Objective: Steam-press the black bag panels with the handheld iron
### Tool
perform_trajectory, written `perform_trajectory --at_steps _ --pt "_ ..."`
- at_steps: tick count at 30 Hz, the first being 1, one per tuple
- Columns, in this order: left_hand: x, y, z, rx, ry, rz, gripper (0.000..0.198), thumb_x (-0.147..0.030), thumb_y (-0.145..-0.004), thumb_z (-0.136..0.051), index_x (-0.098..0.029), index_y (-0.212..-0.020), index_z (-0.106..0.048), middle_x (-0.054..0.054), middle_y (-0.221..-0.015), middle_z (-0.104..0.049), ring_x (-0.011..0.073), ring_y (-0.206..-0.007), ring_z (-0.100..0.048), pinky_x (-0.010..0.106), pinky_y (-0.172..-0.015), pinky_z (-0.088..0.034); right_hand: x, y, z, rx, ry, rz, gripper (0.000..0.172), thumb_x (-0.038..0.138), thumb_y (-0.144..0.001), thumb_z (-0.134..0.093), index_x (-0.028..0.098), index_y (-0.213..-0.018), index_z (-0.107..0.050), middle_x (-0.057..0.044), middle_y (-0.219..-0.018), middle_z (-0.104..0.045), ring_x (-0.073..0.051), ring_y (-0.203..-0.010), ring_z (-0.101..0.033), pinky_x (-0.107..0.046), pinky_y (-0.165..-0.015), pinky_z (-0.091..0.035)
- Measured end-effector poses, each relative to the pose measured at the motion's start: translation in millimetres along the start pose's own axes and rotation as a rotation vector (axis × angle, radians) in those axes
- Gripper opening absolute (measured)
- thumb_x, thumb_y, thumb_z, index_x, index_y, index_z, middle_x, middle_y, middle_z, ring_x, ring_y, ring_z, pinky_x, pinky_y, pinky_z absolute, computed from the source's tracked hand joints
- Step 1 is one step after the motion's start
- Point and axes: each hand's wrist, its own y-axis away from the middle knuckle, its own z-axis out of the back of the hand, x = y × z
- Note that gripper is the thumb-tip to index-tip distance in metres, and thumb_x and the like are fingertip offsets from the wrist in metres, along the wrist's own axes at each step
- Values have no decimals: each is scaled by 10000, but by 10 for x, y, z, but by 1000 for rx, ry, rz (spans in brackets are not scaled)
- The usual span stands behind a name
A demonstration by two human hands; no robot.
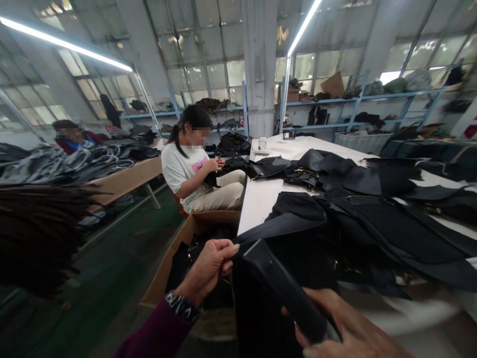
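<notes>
My left hand (210, 266) is closed in a pinch at the table's left corner, its thumb and fingertips on the narrow end of a black fabric piece (278, 227). My right hand (345, 323), partly cut off by the bottom edge, is wrapped round a long, smooth black object (283, 281). That object has a flat, squared end with a pale edge, pointing up and left toward my left fingertips; its exact kind is unclear. Black cloth hangs over the table edge below both hands.
Black fabric pieces with gold zippers (372, 196) cover much of the white table (335, 145). Under my left hand stands a cardboard box (164, 271) holding black pieces. A seated co-worker (190, 169) handles black material. Dark strips (40, 233) hang at left.
</notes>
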Motion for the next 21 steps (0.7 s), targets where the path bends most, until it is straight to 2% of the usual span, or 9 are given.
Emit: perform_trajectory --at_steps 3,6,8,10,11,13,15,18,21 --pt "100 84 -13 48 107 57 355 -355 -718 -684 -161 -553 -437 -99 -392 -329 17 -367 -212 171 -405 -142 111 -58 -90 9 -78 52 494 284 -677 -703 189 -1145 -575 -7 -904 -603 -180 -774 -596 -279 -662 -468" --pt "225 118 18 57 165 111 379 -367 -679 -719 -164 -552 -426 -108 -420 -300 14 -378 -175 167 -396 -116 200 -125 -144 58 -181 77 473 266 -722 -672 160 -1159 -524 8 -865 -572 -99 -570 -544 -238 -528 -450" --pt "307 133 49 17 147 90 399 -397 -680 -712 -167 -536 -420 -109 -423 -279 19 -381 -169 170 -398 -119 217 -122 -145 31 -193 73 456 265 -718 -664 145 -1136 -528 13 -824 -565 -84 -520 -516 -220 -476 -428" --pt "395 161 72 -62 14 0 379 -426 -701 -686 -162 -536 -469 -90 -427 -317 33 -383 -213 179 -402 -154 190 -46 -118 -43 -130 61 478 271 -688 -686 144 -1129 -553 1 -819 -587 -111 -579 -547 -222 -501 -435" --pt "446 181 77 -107 -89 -77 356 -431 -714 -670 -160 -547 -511 -65 -449 -388 48 -396 -279 185 -412 -204 164 21 -96 -98 -82 54 486 276 -671 -693 146 -1124 -571 -8 -826 -600 -131 -629 -564 -230 -531 -446" --pt "564 223 74 -188 -292 -265 308 -410 -740 -642 -170 -561 -571 -2 -573 -556 107 -504 -462 209 -490 -333 107 191 -38 -202 -37 14 502 305 -649 -684 164 -1122 -595 -22 -841 -620 -165 -696 -583 -253 -585 -467" --pt "697 252 62 -222 -416 -418 266 -364 -759 -621 -189 -561 -588 27 -707 -641 163 -656 -567 226 -610 -403 58 372 28 -323 -83 -62 507 368 -633 -669 202 -1109 -612 -21 -832 -630 -184 -669 -590 -272 -577 -485" --pt "879 254 40 -226 -457 -465 217 -321 -773 -607 -210 -586 -603 22 -736 -656 171 -697 -599 218 -663 -419 -8 569 112 -492 -144 -186 524 436 -627 -675 242 -1109 -610 -15 -798 -637 -187 -570 -584 -274 -493 -479" --pt "996 229 8 -206 -461 -462 191 -320 -769 -610 -224 -604 -622 20 -742 -665 173 -690 -610 213 -662 -429 -107 630 153 -590 -155 -214 517 458 -679 -654 201 -1123 -593 -18 -705 -620 -181 -537 -584 -254 -438 -440"
